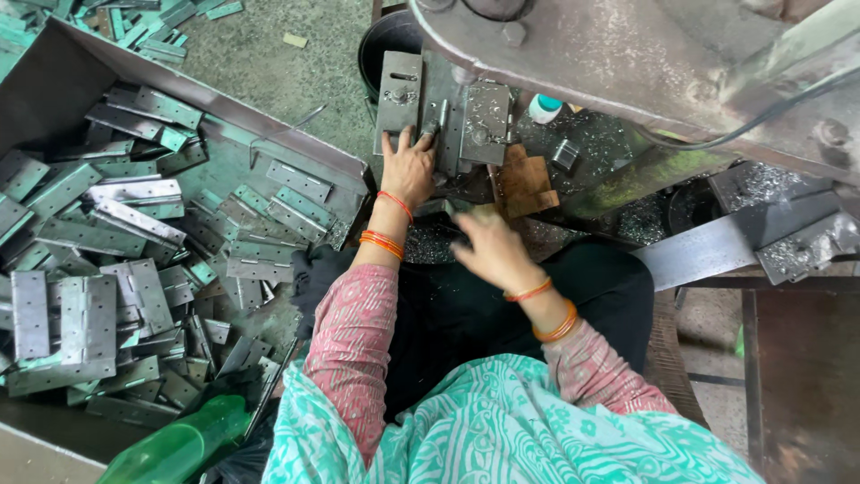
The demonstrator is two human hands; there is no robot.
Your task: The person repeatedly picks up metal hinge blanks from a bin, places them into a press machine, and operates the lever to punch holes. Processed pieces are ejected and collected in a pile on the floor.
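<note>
Two hands: yours, both over the press bed.
Left hand (408, 168): fingers spread wide, flat on a hinge (428, 112), its plate under your fingertips.
Right hand (491, 246): blurred; grip unclear.
Bin (54, 72): hinges heaped, well left of your fingers.

Grey hinge plate (445, 115) (flat) in press

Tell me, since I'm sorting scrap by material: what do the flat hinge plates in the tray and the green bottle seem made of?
Hinge plates: apparently bare steel sheet, dull grey with punched holes and a faint sheen. Green bottle: probably plastic, translucent and glossy, though glass can't be ruled out.
</note>
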